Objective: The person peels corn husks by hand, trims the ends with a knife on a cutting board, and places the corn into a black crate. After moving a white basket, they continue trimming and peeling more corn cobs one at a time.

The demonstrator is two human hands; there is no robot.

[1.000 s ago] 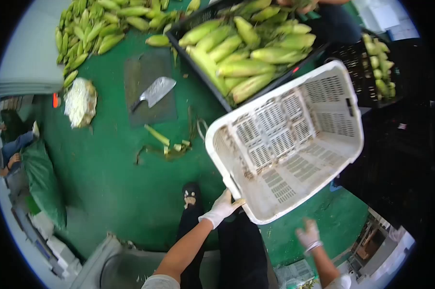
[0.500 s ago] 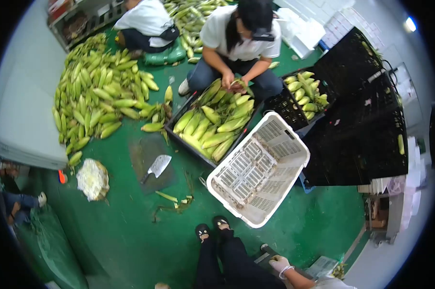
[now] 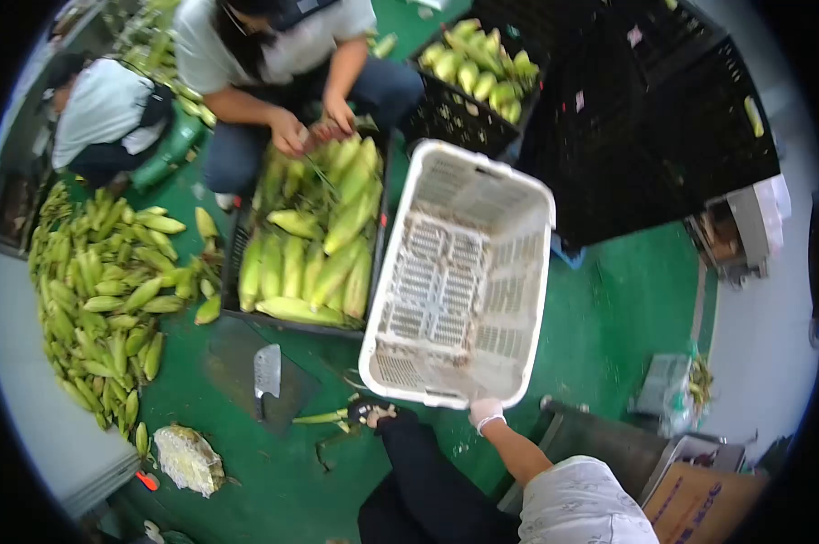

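My right hand (image 3: 487, 412), in a pale glove, is at the near rim of a large white plastic basket (image 3: 525, 363). Its fingers close over that rim and are partly hidden. Slatted walls and a grid floor with brown dirt show inside the basket. My left hand is out of view. Left of the basket stands a black crate (image 3: 326, 330) filled with green-husked corn cobs (image 3: 293, 267). Behind this crate a co-worker (image 3: 282, 63) sits low, both hands on something reddish-brown and stringy above the corn.
A cleaver (image 3: 267, 372) lies on a dark board (image 3: 224, 363) on the green floor. Near it is a pale, wrapped-looking lump (image 3: 189, 460). Heaped corn (image 3: 101, 308) covers the left. Stacked black crates (image 3: 645, 136) stand right; a cardboard box (image 3: 700, 499) is at lower right.
My view has turned and moved closer to the basket. My right hand has gone from beside my leg up to the basket's near rim. The co-worker still handles the stringy thing.
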